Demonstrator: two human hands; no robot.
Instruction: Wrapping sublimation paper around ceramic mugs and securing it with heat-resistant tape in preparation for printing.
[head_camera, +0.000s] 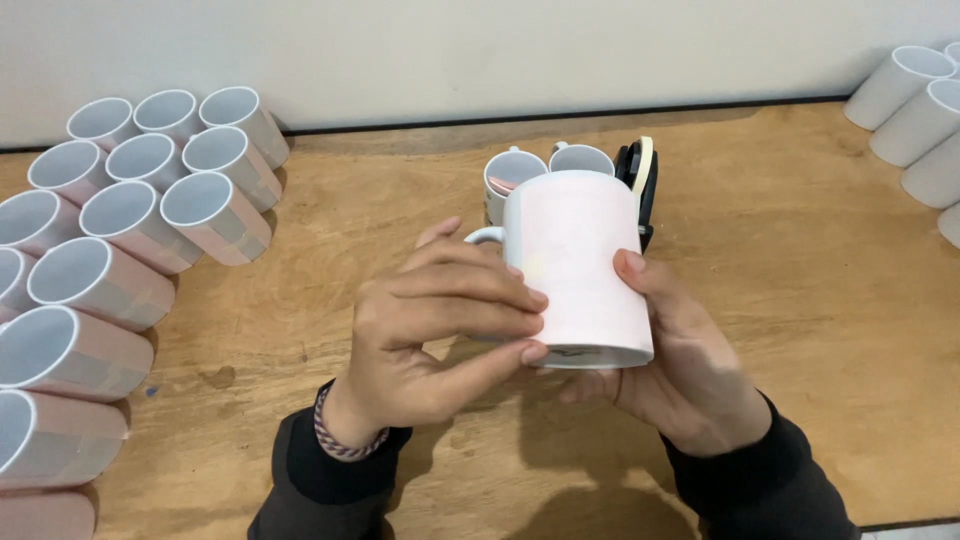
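a pink-wrapped mug (580, 265) is gripped by left hand (430, 330) and right hand (680, 360); wrapped mugs (110, 250) are stacked at nine o'clock, plain mugs (915, 110) at two.

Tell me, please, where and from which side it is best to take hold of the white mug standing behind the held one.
Probably the handle: on the left white mug it sits at the top, toward the wall, free. Come from above; another mug stands right, and the held mug with both hands blocks the front.
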